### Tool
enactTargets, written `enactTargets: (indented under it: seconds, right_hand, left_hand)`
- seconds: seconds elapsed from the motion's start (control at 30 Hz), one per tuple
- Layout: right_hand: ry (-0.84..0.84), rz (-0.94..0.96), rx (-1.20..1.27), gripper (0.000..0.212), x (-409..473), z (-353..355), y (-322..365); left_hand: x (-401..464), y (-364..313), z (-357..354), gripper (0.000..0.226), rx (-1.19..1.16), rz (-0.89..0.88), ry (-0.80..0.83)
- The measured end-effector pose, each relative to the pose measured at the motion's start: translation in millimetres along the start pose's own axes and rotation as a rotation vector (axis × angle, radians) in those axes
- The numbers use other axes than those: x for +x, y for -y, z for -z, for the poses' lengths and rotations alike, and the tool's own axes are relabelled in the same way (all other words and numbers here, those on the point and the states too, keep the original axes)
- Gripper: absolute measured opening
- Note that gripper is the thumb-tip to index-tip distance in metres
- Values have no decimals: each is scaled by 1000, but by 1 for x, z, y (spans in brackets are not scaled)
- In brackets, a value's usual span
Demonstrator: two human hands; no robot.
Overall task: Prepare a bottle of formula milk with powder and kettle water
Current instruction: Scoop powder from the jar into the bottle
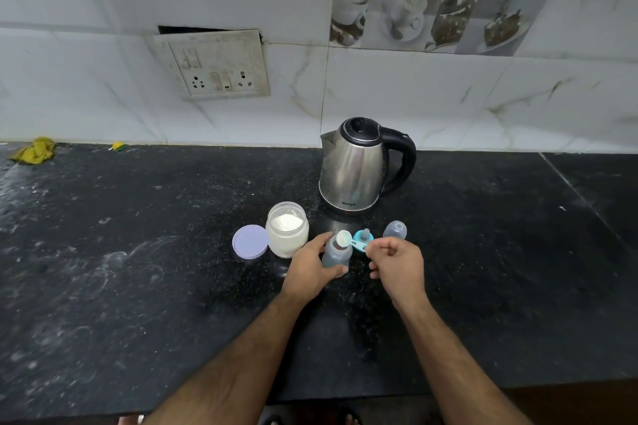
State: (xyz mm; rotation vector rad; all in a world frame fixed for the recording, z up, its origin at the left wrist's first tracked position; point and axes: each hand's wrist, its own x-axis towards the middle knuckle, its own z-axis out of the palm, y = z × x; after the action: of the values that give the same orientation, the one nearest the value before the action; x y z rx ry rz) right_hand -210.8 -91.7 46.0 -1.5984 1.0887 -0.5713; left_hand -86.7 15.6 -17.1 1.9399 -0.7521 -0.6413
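Black speckled counter (pixel 138 286) under a marble-tiled wall; on it, centre, a small clear baby bottle (pixel 335 254) standing upright, mouth uncovered; left hand (pixel 310 269) wrapped round the bottle's left side and base, thumb across the front low down, fingers closed on it; right hand (pixel 397 262) curled, fingertips pinched on the handle of a small blue scoop (pixel 345 239); scoop bowl tipped right at the bottle's mouth, white powder showing in it; just left of the bottle, touching or nearly touching the left hand, an open glass powder jar (pixel 287 229) holding white powder; beside the jar on its left, flat on the counter, the pale lilac jar lid (pixel 250 241); behind the scoop, a turquoise teat ring (pixel 363 237) resting on the counter; right of that, apart from it, a clear domed bottle cap (pixel 395 229); farther back, a steel kettle (pixel 355 169) with black lid shut and black handle pointing right, spout to the left; on the wall above left, a grimy switch-and-socket plate (pixel 215 65); far left at the counter's back edge, a crumpled yellow cloth (pixel 34 150); near it, a small yellow-green scrap (pixel 118 146), too small to identify.
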Motion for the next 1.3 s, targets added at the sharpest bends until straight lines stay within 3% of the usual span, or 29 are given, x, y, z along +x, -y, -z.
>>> enactTargets:
  seconds: [0.13,0.33,0.47,0.7,1.3]
  right_hand:
    - [-17,116,-193,15,-1,0,-4]
    - [-63,496,-544,6,-3,3,-4]
    - [-49,659,-630,8,-4,4,-3]
    - [-30,779,-617,14,-5,4,-13]
    - [-31,836,-560,12,-5,5,-19]
  left_hand:
    - [-1,-1,-2,62,-56,-3,-19]
    - [3,-1,-1,62,-8,-24,2]
    - [5,-1,-2,62,-7,-32,9]
    - [4,-2,-1,60,-15,-35,2]
    - [1,-6,0,58,-35,-9,3]
